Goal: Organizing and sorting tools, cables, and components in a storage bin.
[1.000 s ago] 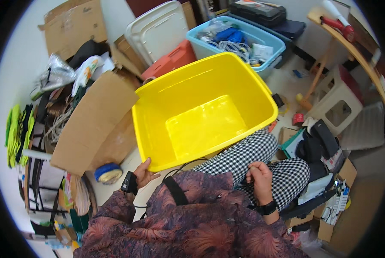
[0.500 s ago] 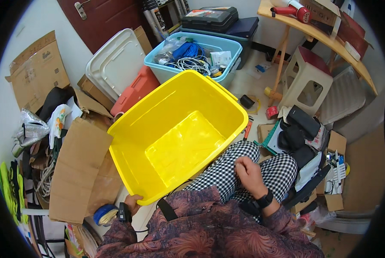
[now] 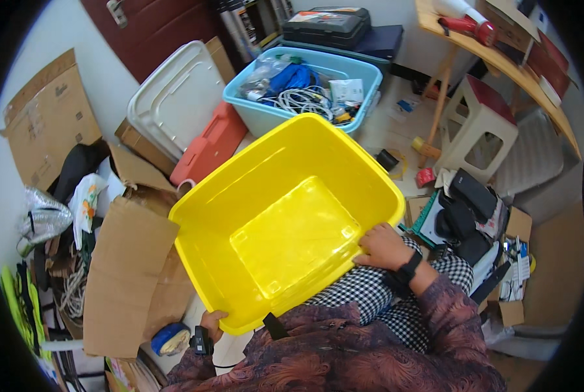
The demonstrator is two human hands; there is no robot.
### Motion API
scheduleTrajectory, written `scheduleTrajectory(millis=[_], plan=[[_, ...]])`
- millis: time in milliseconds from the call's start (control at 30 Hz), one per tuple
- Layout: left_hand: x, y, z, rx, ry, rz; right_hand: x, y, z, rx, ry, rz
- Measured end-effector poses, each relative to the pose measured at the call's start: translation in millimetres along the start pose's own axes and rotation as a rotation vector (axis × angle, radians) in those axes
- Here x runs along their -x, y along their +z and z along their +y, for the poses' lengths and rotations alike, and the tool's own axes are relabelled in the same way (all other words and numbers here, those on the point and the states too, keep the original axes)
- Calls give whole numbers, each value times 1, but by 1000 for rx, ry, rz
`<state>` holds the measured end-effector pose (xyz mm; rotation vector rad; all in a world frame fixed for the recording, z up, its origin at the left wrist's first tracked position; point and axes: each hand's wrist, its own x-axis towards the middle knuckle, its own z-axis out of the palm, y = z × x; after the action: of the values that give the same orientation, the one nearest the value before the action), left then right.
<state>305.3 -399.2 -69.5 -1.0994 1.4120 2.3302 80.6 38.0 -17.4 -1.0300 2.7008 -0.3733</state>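
Observation:
A large yellow plastic bin [image 3: 292,261] with nothing inside is tilted so its open top faces me, close to my knees. At its near left corner, my left hand [image 3: 212,323] is closed around the rim, the thumb on top. My right hand [image 3: 384,248] grips the near rim toward the right corner, with fingertips over the edge. The undersides of both hands' grips are hidden by the bin wall.
Behind the bin stands a light blue tub [image 3: 239,108] holding cables and bags, beside a red case [image 3: 207,147] and a leaning white lid [image 3: 174,98]. Opened cardboard [image 3: 125,274] flanks the left. A stool [image 3: 478,127] and piled black items [image 3: 468,202] are at right.
My right hand has moved from above my knee onto the bin's near rim and taken hold. The bin sits slightly farther right and lower in view; my left hand keeps its corner.

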Motion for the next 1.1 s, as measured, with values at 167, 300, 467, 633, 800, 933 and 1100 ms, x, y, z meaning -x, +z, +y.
scheduleTrajectory(millis=[167, 300, 467, 633, 800, 933, 1100], plan=[[-16, -14, 19, -10, -52, 12, 25, 7, -15, -111, -35, 87], [-17, -28, 31, -61, -70, -18, 20, 0, -33, -50, 2, 29], [-29, -39, 31, -82, -76, -27, 23, 7, -48, 63, -21, 58], [-43, -56, 59, -97, 6, -27, 13, 1, -83, 78, -70, 82], [-72, -72, 91, -265, -10, -65, 7, -1, -93, 151, -36, 71], [-62, -55, 98, -190, 28, -124, 5, -5, -102, 148, -72, 81], [-64, -70, 91, -182, 103, -126, 10, -3, -110, 216, -152, 117]])
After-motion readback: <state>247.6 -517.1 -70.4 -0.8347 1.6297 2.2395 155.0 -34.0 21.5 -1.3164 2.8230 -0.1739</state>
